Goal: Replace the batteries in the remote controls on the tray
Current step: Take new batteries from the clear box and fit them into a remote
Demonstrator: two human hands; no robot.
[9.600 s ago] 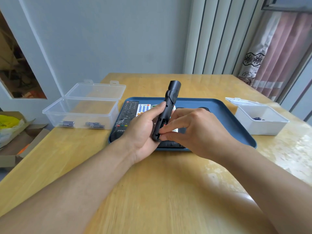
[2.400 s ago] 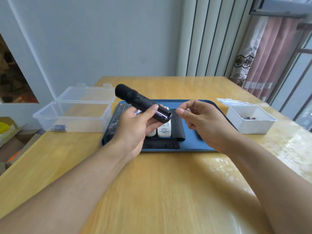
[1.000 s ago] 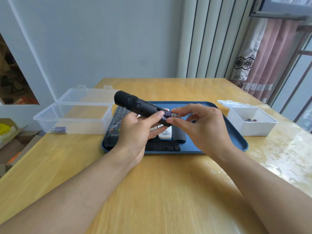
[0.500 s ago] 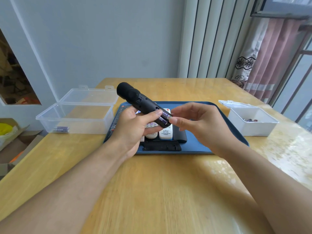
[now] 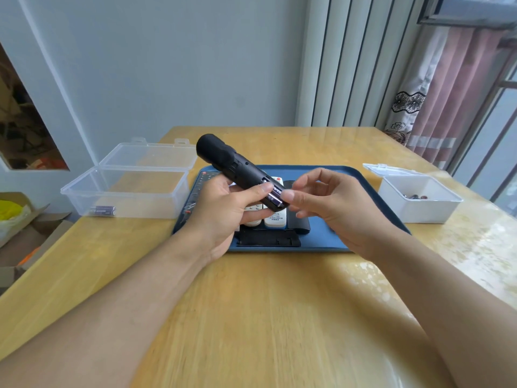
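My left hand (image 5: 223, 211) grips a black remote (image 5: 232, 168) above the blue tray (image 5: 363, 191), its back facing up and its battery bay uncovered. Purple batteries (image 5: 273, 198) sit in the bay under my left thumb. My right hand (image 5: 333, 203) hovers beside the bay with loosely bent fingers, its thumb tip touching the battery end. On the tray lie a black battery cover (image 5: 268, 238), two white remotes (image 5: 275, 219), a small black remote (image 5: 298, 226) and a long black remote (image 5: 195, 191).
A clear lidded box (image 5: 128, 189) stands left of the tray with one purple battery (image 5: 103, 210) inside. A white box (image 5: 419, 198) holding several batteries stands to the right. Cardboard boxes (image 5: 25, 231) sit on the floor at the left. Curtains hang at the right.
My right hand has slid a battery into the remote's bay and now only touches its end with the thumb. My left hand has kept holding the remote, tilted slightly.
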